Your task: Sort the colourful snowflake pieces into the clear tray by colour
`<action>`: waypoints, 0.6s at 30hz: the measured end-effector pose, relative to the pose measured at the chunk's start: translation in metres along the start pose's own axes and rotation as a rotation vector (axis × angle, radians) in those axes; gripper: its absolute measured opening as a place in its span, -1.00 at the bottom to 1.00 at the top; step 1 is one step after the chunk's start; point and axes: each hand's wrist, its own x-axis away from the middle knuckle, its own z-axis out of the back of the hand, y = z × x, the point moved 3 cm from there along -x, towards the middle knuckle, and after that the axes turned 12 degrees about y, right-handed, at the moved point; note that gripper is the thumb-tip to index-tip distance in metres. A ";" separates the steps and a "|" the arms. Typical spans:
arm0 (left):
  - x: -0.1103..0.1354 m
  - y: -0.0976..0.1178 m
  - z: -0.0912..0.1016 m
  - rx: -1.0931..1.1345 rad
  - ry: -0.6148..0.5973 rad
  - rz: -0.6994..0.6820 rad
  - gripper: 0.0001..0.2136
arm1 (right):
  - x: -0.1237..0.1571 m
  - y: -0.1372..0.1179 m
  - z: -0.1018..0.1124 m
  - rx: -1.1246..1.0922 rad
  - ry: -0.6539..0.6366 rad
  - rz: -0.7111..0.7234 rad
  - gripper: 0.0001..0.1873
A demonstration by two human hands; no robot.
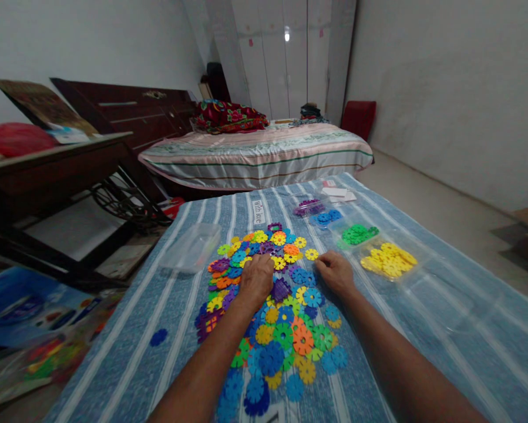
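Observation:
A spread-out pile of colourful notched plastic discs (283,335) lies on the striped cloth in front of me. My left hand (257,275) rests on the pile's middle, fingers curled down and closed. Its fingertips are by a yellow disc (279,263), and whatever is between them is hidden. To the right of the pile, my right hand (336,271) is closed above the cloth, beside a single yellow disc (311,254). What it may hold does not show. Purple square pieces (281,289) lie among the discs near my left hand.
Along the right stand clear containers with yellow discs (389,260), green discs (358,234), blue discs (328,218) and purple pieces (308,207). Another clear box (192,249) is at left. One dark blue disc (158,337) lies apart. A bed (259,155) is beyond the table.

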 end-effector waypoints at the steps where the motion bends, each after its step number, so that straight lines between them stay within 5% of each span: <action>1: 0.001 0.000 -0.001 -0.013 0.006 -0.013 -0.73 | 0.000 0.000 0.000 -0.004 -0.001 0.001 -0.70; 11: 0.003 -0.010 0.001 0.168 0.166 -0.004 -0.79 | 0.000 0.000 0.001 0.009 -0.006 -0.013 -0.69; 14: 0.000 -0.006 0.008 0.304 0.232 0.079 -0.78 | -0.001 -0.001 0.001 0.025 -0.011 -0.009 -0.68; 18: -0.011 0.022 0.016 0.610 0.159 0.276 -0.76 | 0.000 0.001 0.000 0.038 -0.010 0.004 -0.68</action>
